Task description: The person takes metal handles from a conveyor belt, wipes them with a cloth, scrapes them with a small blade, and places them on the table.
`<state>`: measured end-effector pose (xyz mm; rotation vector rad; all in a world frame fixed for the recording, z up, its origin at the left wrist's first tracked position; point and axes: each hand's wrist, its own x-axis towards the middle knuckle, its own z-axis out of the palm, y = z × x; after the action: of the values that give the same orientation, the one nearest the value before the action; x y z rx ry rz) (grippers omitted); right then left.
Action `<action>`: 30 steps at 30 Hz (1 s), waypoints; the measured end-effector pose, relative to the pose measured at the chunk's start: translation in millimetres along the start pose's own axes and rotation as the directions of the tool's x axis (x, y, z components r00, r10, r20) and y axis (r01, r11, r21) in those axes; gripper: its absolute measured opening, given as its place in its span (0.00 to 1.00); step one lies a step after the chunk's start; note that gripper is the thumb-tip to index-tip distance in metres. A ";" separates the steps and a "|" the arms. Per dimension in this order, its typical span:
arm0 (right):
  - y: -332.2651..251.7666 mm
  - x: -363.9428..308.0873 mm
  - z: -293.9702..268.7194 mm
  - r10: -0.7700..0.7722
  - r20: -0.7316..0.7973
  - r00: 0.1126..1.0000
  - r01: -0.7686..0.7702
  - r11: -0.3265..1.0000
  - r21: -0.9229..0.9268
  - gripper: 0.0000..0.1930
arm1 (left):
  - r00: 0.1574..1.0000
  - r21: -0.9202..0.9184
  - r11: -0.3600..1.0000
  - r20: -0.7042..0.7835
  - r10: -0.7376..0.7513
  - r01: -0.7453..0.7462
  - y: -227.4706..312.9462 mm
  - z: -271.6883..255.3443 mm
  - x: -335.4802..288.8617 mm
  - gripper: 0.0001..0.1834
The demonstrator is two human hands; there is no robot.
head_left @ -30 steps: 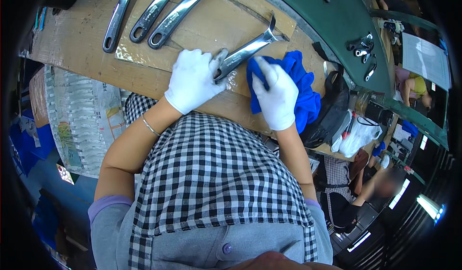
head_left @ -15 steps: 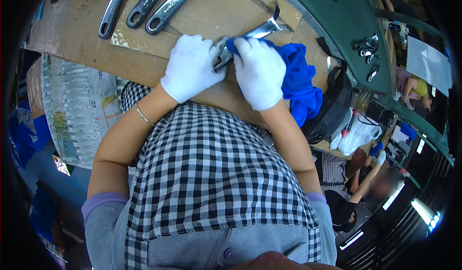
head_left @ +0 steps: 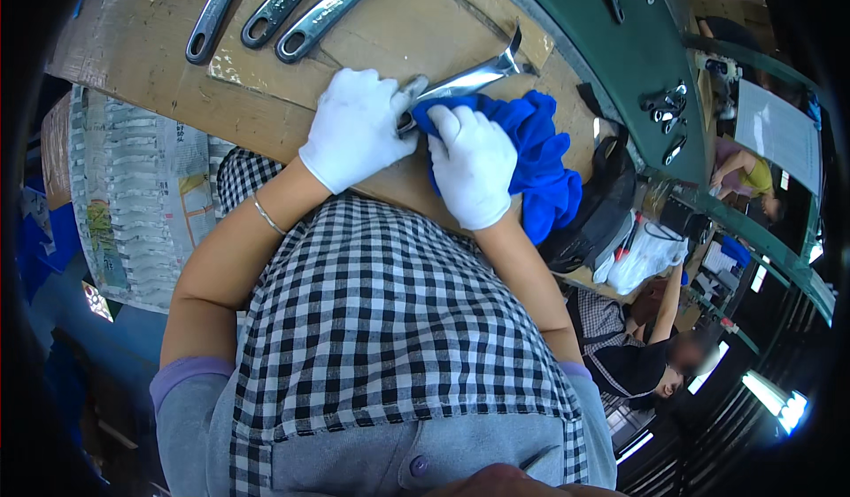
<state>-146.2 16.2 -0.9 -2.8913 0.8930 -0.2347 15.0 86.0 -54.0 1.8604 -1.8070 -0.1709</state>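
Head view: left hand (head_left: 359, 131), fingers clamped on the shiny tool (head_left: 472, 80) at its near end, should hold firm; the tool slants far and right over the counter (head_left: 146, 58); right hand (head_left: 474, 167), fingers closed on the blue cloth (head_left: 542, 138), should press evenly.

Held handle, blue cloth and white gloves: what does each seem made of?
Held handle: likely metal, polished or chromed, given its mirror-like highlights.
Blue cloth: soft, matte fabric, judging by its loose folds; fibre unclear.
White gloves: probably thin matte fabric, since they follow the fingers closely.
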 end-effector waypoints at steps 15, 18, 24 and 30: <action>-6.5 25.9 0.8 0.128 -0.161 0.979 -0.134 0.991 -0.024 0.10 | 0.999 -0.007 1.000 0.041 0.018 -0.018 2.6 -5.1 -0.9 0.31; 4.9 7.1 4.7 0.142 -0.194 0.971 -0.138 0.990 0.033 0.11 | 1.000 -0.030 0.999 -0.023 0.014 -0.015 3.0 -4.6 0.6 0.31; 36.9 -35.1 -3.5 0.404 -0.170 0.899 -0.371 0.908 0.195 0.10 | 1.000 -0.031 0.999 -0.004 0.007 -0.008 8.5 -9.8 -1.1 0.32; 27.7 -44.4 -1.4 0.341 -0.133 0.931 -0.346 0.938 -0.009 0.19 | 0.999 -0.079 0.996 -0.009 0.048 -0.049 27.6 -8.8 25.3 0.39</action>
<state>-197.9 18.5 -8.7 -2.7075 1.4156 -0.3801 -3.1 65.4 -27.1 1.7584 -1.8125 -0.2152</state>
